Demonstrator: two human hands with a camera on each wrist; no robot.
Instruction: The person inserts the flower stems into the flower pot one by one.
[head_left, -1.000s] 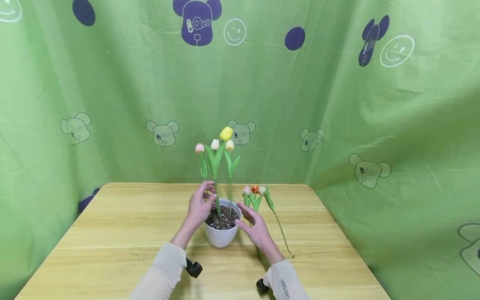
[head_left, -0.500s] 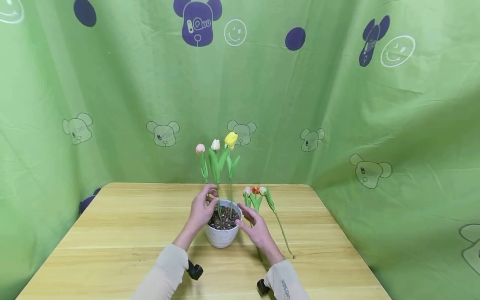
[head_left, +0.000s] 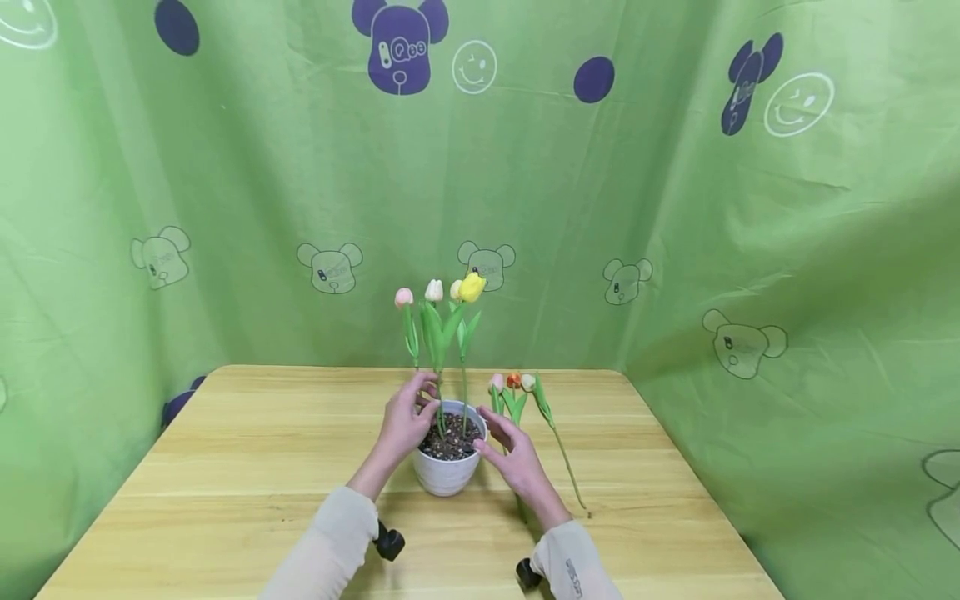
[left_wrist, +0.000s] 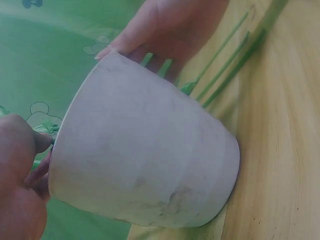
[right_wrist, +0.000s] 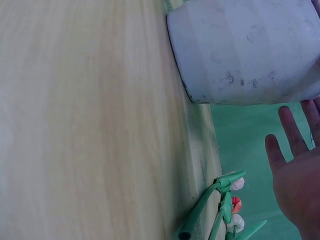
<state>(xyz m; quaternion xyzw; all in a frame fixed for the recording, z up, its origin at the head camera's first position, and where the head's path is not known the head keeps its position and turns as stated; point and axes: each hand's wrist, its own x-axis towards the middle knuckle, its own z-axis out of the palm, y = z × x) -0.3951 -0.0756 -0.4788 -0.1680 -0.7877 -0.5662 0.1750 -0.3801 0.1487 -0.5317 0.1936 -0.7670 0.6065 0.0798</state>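
My left hand (head_left: 403, 423) pinches the stem of a yellow tulip (head_left: 472, 287) between thumb and fingers, just above the soil of a white pot (head_left: 446, 477). Pink (head_left: 404, 297), white (head_left: 434, 290) and pale yellow (head_left: 455, 290) tulips also stand upright there. My right hand (head_left: 519, 460) is at the pot's right rim with its fingers extended; the left wrist view shows its thumb (left_wrist: 130, 42) on the rim. Spread, fairly straight fingers (right_wrist: 291, 131) appear beside the pot in the right wrist view. The yellow tulip's stem foot is hard to make out.
Loose tulips, one pink (head_left: 497, 382), one orange-red (head_left: 513, 381) and one white (head_left: 528, 382), lie on the wooden table (head_left: 247, 467) right of the pot, partly behind my right hand. A green printed curtain (head_left: 540, 183) surrounds the table's back and sides.
The yellow tulip's head has swung right and down, from above the pale yellow one to its right side. My left hand has lowered slightly; my right hand has stayed by the rim.
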